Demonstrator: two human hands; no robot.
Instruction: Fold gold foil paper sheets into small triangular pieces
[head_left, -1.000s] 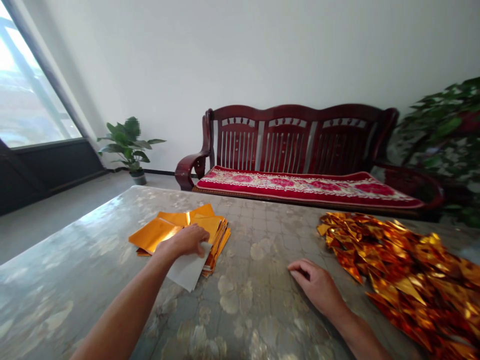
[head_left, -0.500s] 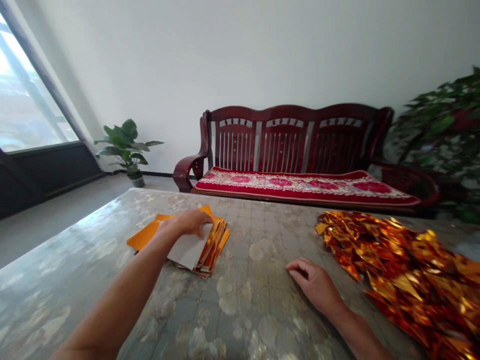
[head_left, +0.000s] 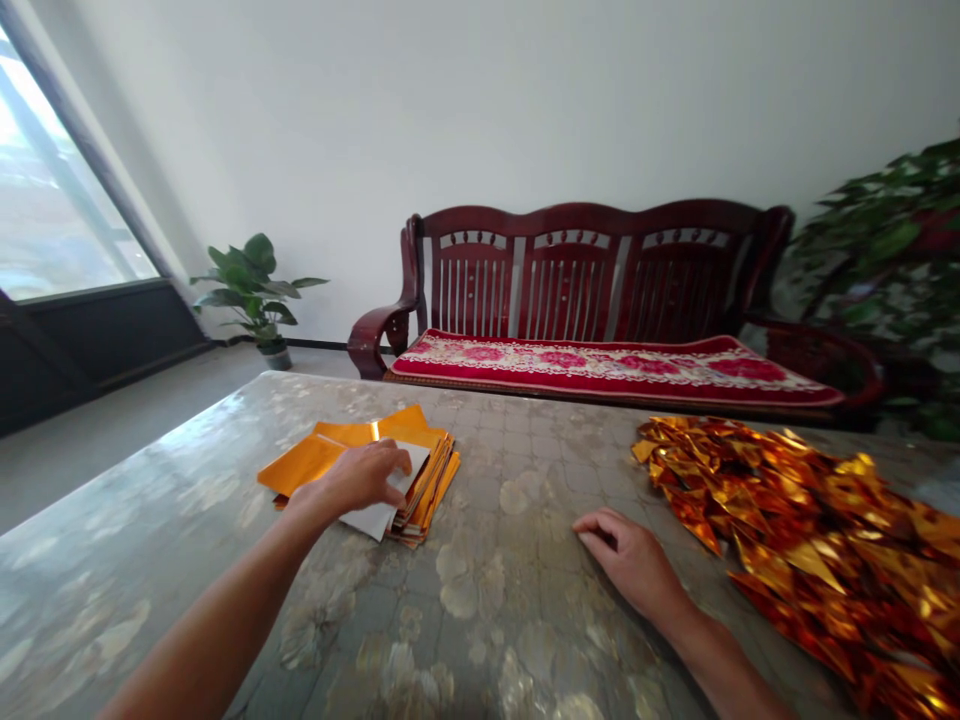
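My left hand (head_left: 367,475) is over a stack of gold foil paper sheets (head_left: 435,490) on the left half of the table. Its thumb and fingers are curved but apart, touching or just above a sheet lying white side up (head_left: 415,460). Under the wrist, more orange-gold sheets (head_left: 300,463) fan out to the left. My right hand (head_left: 630,560) rests on the tabletop, fingers curled and thumb close to the forefinger, with nothing seen in it. To its right lies a big heap of folded shiny gold paper pieces (head_left: 795,540).
The table (head_left: 517,610) has a glossy floral, tile-patterned cover. Behind it stands a dark red wooden bench (head_left: 570,270) with a red floral seat cover (head_left: 600,365). Potted plants stand at the left (head_left: 259,290) and right (head_left: 900,250). A window (head_left: 60,180) is at far left.
My left hand has drawn back a little, down and to the left over the stack, showing more of the orange sheets behind it. My right hand has stayed in place.
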